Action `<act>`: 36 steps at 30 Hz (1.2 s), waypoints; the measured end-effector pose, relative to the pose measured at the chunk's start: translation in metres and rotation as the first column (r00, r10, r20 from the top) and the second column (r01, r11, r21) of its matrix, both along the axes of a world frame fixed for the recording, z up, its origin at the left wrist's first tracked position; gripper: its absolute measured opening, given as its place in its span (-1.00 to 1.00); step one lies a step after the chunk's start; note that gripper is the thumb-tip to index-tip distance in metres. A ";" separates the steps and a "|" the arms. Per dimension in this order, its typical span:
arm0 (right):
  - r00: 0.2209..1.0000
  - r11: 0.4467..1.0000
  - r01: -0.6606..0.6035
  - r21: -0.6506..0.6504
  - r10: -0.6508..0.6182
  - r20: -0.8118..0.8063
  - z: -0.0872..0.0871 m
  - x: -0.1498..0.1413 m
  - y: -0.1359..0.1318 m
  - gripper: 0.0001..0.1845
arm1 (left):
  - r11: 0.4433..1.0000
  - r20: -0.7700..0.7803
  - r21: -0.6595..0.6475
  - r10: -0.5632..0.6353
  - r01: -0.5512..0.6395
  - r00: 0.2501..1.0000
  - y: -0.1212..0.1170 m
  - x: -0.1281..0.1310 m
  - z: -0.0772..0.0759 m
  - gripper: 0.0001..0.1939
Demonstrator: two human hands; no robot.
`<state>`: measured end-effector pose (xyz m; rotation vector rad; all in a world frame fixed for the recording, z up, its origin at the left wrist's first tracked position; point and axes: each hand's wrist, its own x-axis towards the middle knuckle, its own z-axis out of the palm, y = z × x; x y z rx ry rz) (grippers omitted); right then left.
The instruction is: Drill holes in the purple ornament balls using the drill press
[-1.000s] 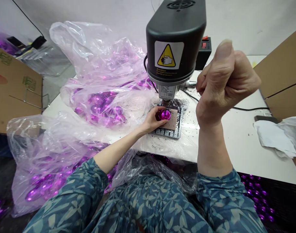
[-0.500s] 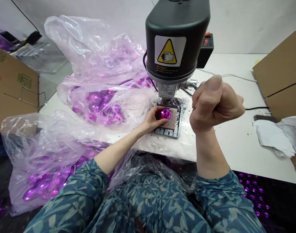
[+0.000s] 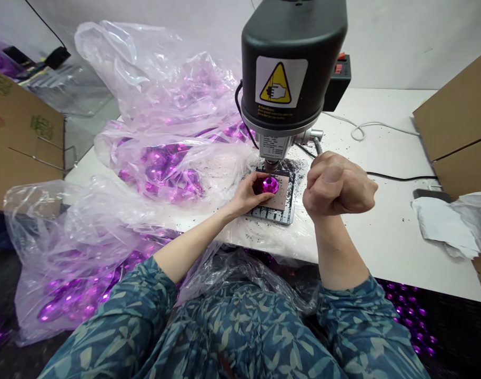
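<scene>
Bags of purple gems [image 3: 161, 168] at nine o'clock, your left hand [image 3: 246, 195] curling its fingers [image 3: 260, 196] around a faceted purple gem [image 3: 269, 185] on the metal plate [image 3: 270, 214], six o'clock from the drill spindle [image 3: 270, 165], your right hand [image 3: 337, 188] a tight fist beside the lever [image 3: 316, 145].

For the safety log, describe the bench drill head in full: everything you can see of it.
The bench drill head is a rounded black housing, plastic by its look, with a white label on its front bearing a yellow warning triangle and a hand symbol. Beneath it, a silver metal collar narrows to a spindle pointing down. A black cable curves down its left side, and a metal lever projects to the right.
</scene>
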<state>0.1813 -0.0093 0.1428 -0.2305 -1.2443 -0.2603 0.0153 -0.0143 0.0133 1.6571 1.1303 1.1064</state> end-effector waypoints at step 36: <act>0.983 0.901 -0.176 -0.395 0.137 -0.125 0.078 -0.005 -0.001 -0.34 | 0.634 -0.718 0.331 -0.311 0.699 0.623 -0.153 -0.019 -0.045 -0.63</act>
